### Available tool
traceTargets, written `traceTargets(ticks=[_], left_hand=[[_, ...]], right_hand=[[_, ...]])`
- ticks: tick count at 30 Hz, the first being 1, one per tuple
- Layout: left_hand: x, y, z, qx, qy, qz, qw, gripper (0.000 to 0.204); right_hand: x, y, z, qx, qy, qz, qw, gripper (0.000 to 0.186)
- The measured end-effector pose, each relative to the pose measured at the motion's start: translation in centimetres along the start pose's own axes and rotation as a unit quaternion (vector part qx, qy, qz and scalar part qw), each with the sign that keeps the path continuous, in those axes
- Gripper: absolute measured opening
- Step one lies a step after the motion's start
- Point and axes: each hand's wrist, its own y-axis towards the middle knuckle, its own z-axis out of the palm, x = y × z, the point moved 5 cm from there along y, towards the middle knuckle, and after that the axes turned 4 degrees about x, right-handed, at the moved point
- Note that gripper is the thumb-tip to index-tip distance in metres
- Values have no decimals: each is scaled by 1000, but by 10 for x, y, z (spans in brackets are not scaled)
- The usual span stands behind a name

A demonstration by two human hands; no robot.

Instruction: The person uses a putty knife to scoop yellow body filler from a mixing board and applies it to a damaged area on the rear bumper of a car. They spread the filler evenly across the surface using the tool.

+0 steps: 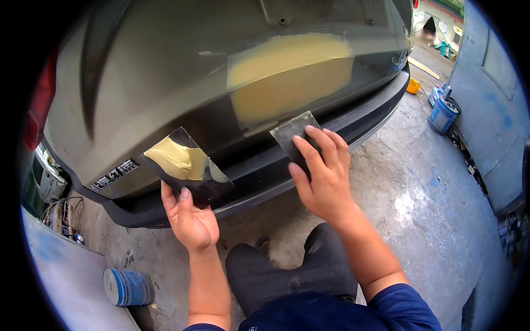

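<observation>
My left hand point(193, 220) grips a dark flat mixing board point(193, 186) from below, thumb on top. A thick smear of pale yellow body filler point(175, 158) covers much of its upper face. In my right hand point(327, 179) is a dark rectangular spreader point(288, 139), fingers on top and thumb at its near edge. Both tools are held in front of the grey-green rear panel point(182, 66) of a car. Above the spreader, a broad patch of yellow filler point(292, 80) coats the panel, with a curved crease running across it.
The black rear bumper point(375, 113) curves below the panel. A blue bucket point(128, 287) lies at the lower left; another blue bucket point(443, 116) stands at the right by a grey metal panel point(491, 99). An orange container point(413, 85) sits on the concrete floor point(408, 182).
</observation>
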Motion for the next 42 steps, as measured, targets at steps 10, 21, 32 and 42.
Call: traceTargets(ticks=[10, 21, 32, 42], left_hand=[[16, 8, -47, -45, -16, 1, 999, 52], [17, 2, -52, -33, -33, -8, 999, 54], [19, 1, -57, -33, -49, -12, 998, 54], [14, 0, -55, -30, -53, -12, 998, 53]], right_hand=[[30, 46, 37, -58, -54, -3, 997, 54], [42, 56, 46, -64, -59, -6, 996, 55], [31, 22, 67, -14, -60, 6, 998, 56], [25, 1, 73, 30, -56, 21, 998, 53]])
